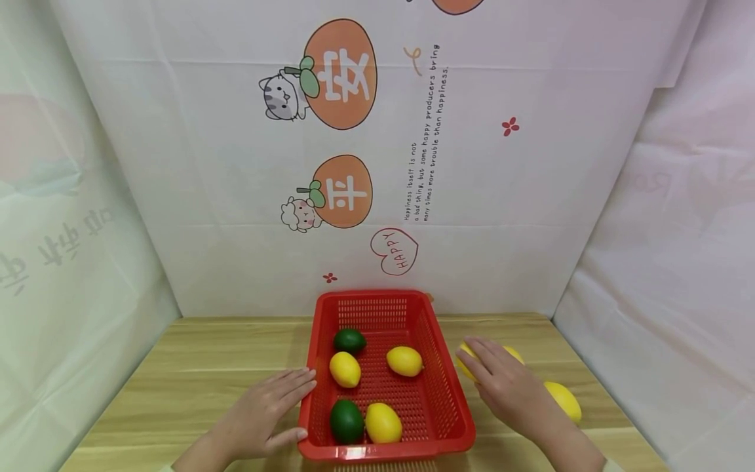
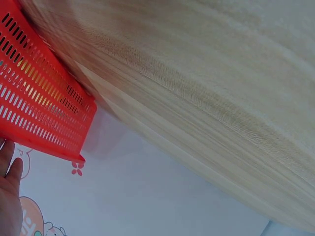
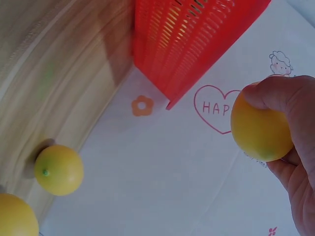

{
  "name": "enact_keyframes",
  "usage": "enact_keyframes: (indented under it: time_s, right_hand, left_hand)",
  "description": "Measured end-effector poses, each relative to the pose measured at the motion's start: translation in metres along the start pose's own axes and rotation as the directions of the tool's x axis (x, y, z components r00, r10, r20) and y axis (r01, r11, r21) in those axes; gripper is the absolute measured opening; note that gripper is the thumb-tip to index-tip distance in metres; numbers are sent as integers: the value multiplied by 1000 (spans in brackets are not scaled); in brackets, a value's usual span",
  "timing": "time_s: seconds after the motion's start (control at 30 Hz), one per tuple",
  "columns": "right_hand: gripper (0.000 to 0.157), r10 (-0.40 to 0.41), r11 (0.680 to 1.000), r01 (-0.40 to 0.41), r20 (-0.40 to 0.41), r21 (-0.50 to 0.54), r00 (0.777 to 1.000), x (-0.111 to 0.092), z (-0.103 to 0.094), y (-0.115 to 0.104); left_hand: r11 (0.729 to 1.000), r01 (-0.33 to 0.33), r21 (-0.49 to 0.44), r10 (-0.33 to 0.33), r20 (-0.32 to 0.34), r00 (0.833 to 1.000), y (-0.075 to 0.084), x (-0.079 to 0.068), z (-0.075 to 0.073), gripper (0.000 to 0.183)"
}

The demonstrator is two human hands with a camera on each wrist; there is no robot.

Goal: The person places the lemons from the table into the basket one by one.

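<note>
A red plastic basket stands on the wooden table, holding yellow lemons and dark green ones. Inside it, one green lemon lies at the back left and another at the front, beside a yellow lemon. My left hand rests on the basket's left rim with its fingers extended. To the right of the basket, my right hand grips a yellow lemon between thumb and fingers, held above the table in the right wrist view.
Two more yellow lemons lie on the wooden table at the right, one farther back and one nearer my right forearm. A white printed cloth hangs behind, with white sheets on both sides.
</note>
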State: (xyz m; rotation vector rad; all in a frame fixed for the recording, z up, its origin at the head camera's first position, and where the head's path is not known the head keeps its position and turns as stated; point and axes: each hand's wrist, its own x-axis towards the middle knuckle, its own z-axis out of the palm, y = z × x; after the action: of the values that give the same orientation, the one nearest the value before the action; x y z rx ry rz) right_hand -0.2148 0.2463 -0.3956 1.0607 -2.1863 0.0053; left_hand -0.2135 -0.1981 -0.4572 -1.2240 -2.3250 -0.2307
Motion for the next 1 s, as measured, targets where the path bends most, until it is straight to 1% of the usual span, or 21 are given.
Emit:
enact_keyframes:
  time_s: [0.13, 0.27, 0.5, 0.63, 0.83, 1.0]
  right_hand:
    - [55, -7, 1000, 7, 6, 1, 1000, 5, -4, -4]
    - [55, -28, 1000, 28, -4, -5, 1000, 10, -6, -7]
    - [59, -38, 999, 38, 42, 2, 998, 18, -8, -13]
    - [57, -60, 998, 60, 39, 8, 997, 23, -6, -16]
    - [58, -106, 994, 105, 12, 13, 994, 30, 0, -19]
    - [60, -104, 994, 104, 13, 35, 994, 34, 4, -22]
  left_hand:
    - [1000, -9, -1, 9, -7, 1000, 0, 0, 0, 60]
    - [1000, -10, 1, 10, -7, 1000, 0, 0, 0, 60]
    - [999, -37, 4, 37, -36, 999, 0, 0, -1, 61]
    - [999, -39, 2, 39, -41, 998, 0, 0, -1, 60]
    - [999, -33, 3, 33, -39, 999, 0, -1, 0, 60]
    - [999, -35, 4, 35, -37, 999, 0, -1, 0, 60]
